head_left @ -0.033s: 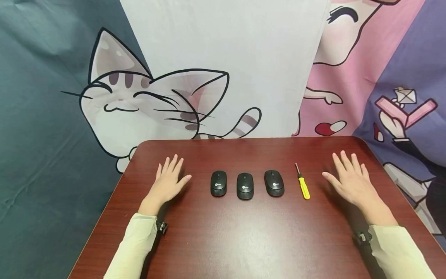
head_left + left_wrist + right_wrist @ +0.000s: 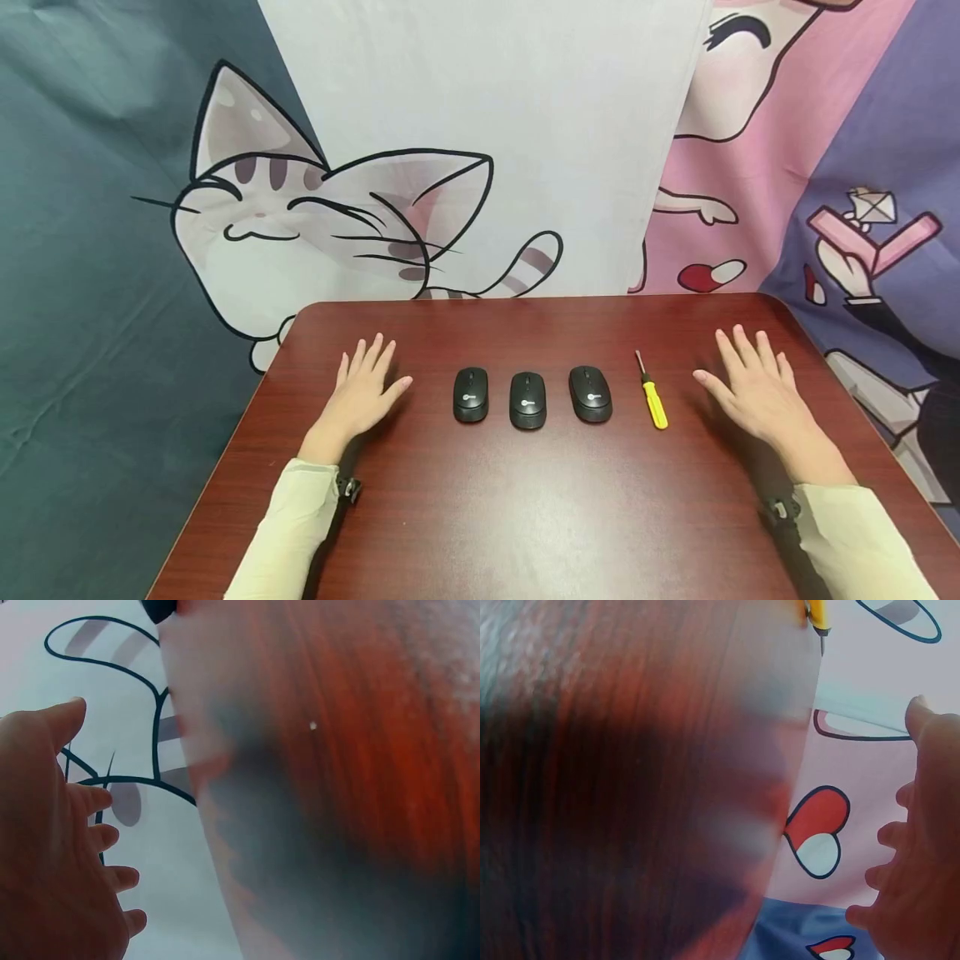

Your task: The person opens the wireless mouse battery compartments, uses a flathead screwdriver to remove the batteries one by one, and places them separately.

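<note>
Three black computer mice stand in a row on the table: a left mouse point(image 2: 471, 394), a middle mouse point(image 2: 528, 401) and a right mouse point(image 2: 590, 393). To their right lies a screwdriver point(image 2: 654, 402) with a yellow handle, its tip pointing away; part of it shows in the right wrist view point(image 2: 819, 616). My left hand point(image 2: 358, 398), fingers spread and straight, is left of the mice and holds nothing. Right of the screwdriver is my right hand point(image 2: 757, 400), also spread and without anything in it. Both hands are apart from the objects.
The reddish-brown wooden table point(image 2: 480, 517) has its far edge close to a cloth backdrop point(image 2: 525, 100) with cartoon figures. A small dark device sits at each wrist, beside the pale sleeves.
</note>
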`<state>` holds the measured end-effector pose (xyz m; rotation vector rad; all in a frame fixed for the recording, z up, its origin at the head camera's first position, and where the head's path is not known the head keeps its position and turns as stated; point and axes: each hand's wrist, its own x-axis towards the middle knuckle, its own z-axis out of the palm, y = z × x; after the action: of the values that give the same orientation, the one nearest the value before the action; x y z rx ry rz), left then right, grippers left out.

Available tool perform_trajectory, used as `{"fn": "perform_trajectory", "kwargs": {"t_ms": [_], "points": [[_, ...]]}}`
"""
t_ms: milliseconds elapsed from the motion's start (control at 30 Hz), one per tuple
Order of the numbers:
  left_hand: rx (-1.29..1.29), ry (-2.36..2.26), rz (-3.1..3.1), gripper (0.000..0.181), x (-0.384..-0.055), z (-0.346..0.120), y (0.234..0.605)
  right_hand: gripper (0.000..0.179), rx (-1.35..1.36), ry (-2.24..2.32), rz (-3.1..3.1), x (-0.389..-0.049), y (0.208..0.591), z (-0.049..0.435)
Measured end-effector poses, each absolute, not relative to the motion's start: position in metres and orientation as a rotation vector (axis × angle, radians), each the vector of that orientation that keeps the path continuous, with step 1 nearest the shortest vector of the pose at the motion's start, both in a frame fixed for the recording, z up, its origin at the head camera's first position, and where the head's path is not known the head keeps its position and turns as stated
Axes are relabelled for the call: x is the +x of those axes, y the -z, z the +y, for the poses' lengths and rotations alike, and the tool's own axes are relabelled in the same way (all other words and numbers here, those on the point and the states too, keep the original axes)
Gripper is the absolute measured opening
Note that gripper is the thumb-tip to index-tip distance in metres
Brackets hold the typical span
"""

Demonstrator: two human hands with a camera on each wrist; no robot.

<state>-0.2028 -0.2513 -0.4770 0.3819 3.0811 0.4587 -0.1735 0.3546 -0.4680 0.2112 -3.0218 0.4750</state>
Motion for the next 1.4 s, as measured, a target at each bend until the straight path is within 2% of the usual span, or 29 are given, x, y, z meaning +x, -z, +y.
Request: {"fn": "perform_trajectory", "kwargs": {"t_ms": [367, 1400], "points": [[0.412, -0.469, 3.103, 0.077, -0.198, -0.242, 0.474, 0.084, 0.232, -0.508, -3.000, -0.173, 0.468, 0.350], [0.638, -0.470, 3.099, 0.079, -0.187, -0.176, 0.466, 0.081, 0.430, -0.527, -2.885, -0.162, 0.469, 0.298]]}}
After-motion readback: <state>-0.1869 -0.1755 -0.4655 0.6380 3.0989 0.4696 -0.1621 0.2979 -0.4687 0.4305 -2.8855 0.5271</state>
